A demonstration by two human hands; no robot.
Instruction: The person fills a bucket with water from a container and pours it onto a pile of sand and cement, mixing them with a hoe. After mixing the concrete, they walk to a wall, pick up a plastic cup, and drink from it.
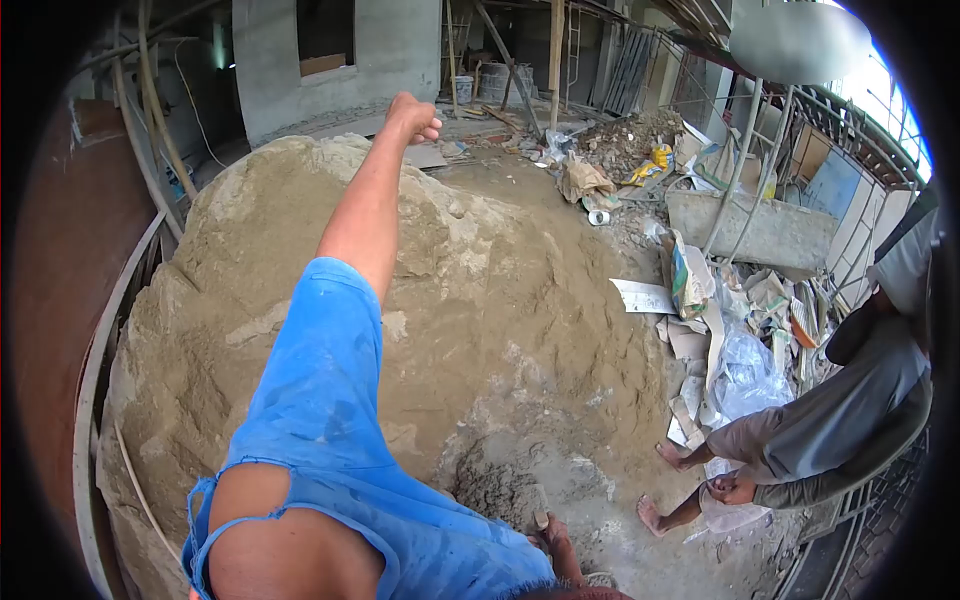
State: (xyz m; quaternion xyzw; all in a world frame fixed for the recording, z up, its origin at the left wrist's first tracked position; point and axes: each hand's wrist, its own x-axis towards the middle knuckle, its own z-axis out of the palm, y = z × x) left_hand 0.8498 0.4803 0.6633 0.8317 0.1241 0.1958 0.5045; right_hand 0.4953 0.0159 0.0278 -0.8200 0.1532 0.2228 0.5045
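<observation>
My left arm, in a torn blue sleeve, stretches forward over a large sand heap [470,300]. At its end my left hand [408,118] is curled closed above the heap's far edge, with nothing visible in it. At the bottom of the view my right hand [562,550] is partly hidden by my blue shirt. It appears closed around the pale end of a handle [541,520]; the rest of that tool is hidden. Beside it lies a dark patch of wet grey mix [495,480] at the foot of the heap.
A barefoot person in grey trousers [850,400] sits at right, a hand [733,489] near clear plastic. Torn bags, cardboard and a plastic sheet [745,370] litter the ground. Behind are a concrete slab [750,232], rubble [630,140] and metal frames. A board [90,430] edges the left.
</observation>
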